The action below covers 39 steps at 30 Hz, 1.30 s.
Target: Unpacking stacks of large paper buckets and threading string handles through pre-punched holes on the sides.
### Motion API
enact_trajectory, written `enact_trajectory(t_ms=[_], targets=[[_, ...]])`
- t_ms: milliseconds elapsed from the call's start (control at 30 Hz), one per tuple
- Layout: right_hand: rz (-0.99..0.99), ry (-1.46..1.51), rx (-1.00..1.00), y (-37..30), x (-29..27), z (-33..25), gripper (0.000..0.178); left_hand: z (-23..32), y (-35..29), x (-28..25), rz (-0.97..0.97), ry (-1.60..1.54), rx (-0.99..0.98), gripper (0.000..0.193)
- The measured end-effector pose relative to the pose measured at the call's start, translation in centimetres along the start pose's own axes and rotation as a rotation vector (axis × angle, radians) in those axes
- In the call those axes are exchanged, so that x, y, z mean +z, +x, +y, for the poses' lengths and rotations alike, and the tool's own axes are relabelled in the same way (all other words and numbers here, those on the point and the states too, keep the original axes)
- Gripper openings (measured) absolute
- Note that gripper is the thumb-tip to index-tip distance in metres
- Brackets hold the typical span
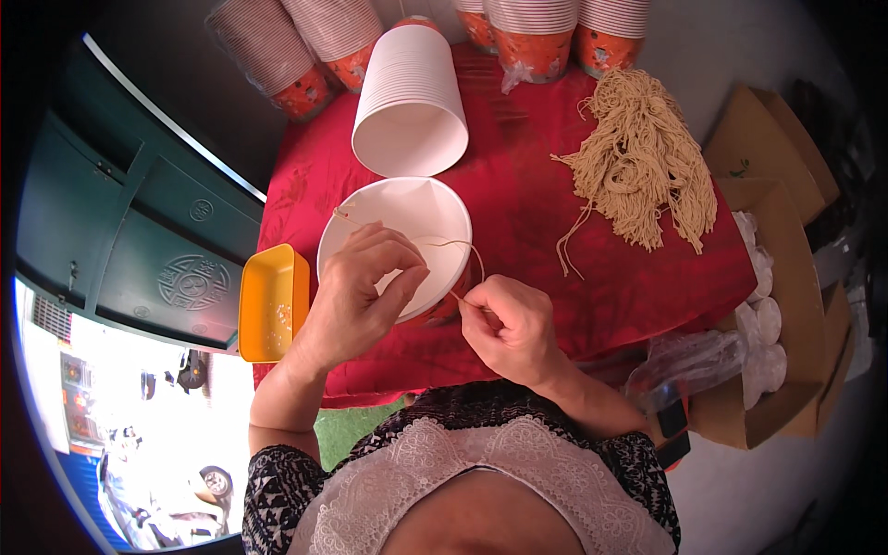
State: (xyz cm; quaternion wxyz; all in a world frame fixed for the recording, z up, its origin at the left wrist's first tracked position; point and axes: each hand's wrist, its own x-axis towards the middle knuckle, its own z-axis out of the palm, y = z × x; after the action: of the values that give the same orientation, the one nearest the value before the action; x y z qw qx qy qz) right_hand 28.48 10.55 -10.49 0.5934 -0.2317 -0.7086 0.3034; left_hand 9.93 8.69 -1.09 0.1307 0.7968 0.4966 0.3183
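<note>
A white paper bucket (442, 205) with an open mouth stands near the middle of the table, a bit of orange showing on its outside. My left hand (361, 291) is over its mouth, fingers bent in toward the thumb; what they hold, if anything, is hidden. Beside the rim on the right, my right hand (511, 326) pinches a thin beige string (479, 257) between thumb and finger. The string curves up from there and over the rim into the bucket. Another short string end (342, 215) shows at the left rim, beyond my left hand.
A stack of white paper buckets (407, 83) lies behind. A pile of beige strings (638, 166) spreads at right on the red tablecloth (518, 203). A yellow tray (301, 305) with small pieces sits left. Wrapped bucket stacks (532, 46) line the back; cardboard boxes (805, 314) stand right.
</note>
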Motion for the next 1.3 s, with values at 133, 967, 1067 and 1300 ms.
enact_trajectory(t_ms=[133,967,1067,1300], targets=[[-0.049,-0.064,0.018,0.3,0.0,-0.1,0.018,0.3,0.2,-0.2,-0.101,-0.073,-0.081,0.014],[-0.118,-0.111,0.014,0.6,0.0,0.6,0.011,0.8,0.0,0.6,-0.101,-0.436,-0.185,0.011],[-0.11,-0.088,0.019,0.6,0.3,0.7,0.01,0.5,0.3,0.8,-0.116,-0.68,-0.248,0.015],[-0.127,-0.089,0.015,0.6,0.0,0.9,0.01,-0.3,1.0,0.3,-0.273,-0.889,-0.37,0.016]])
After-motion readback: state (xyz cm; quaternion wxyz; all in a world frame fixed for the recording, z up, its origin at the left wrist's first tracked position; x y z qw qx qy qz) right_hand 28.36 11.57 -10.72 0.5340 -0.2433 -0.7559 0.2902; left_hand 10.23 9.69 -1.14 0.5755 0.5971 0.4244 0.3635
